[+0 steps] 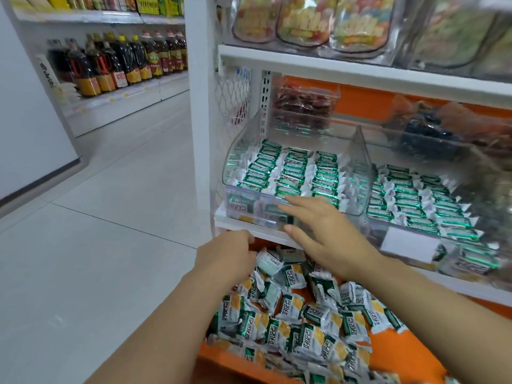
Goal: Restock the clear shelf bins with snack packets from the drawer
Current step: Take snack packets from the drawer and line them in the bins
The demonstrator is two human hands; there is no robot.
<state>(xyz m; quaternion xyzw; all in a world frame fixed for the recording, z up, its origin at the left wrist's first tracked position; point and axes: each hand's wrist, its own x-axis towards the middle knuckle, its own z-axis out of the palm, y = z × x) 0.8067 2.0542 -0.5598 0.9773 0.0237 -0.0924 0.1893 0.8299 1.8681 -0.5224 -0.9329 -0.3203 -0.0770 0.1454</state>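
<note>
An orange drawer [399, 353] stands pulled out at the bottom, heaped with green, white and yellow snack packets [302, 322]. Above it a clear shelf bin [243, 209] holds neat rows of green and white packets [291, 173]. A second clear bin [410, 239] to its right holds the same kind. My right hand [321, 231] reaches with straight spread fingers to the front wall of the left bin. My left hand [227, 253] hangs over the drawer's far left corner, its fingers curled downward just under the shelf edge; what they hold is hidden.
The white shelf board [360, 67] above carries clear bags of colourful sweets [304, 20]. Behind the bins sit clear boxes of dark red [304, 106] and dark blue snacks [426, 134]. Across the tiled aisle [97, 217] a shelf holds oil bottles [119, 62].
</note>
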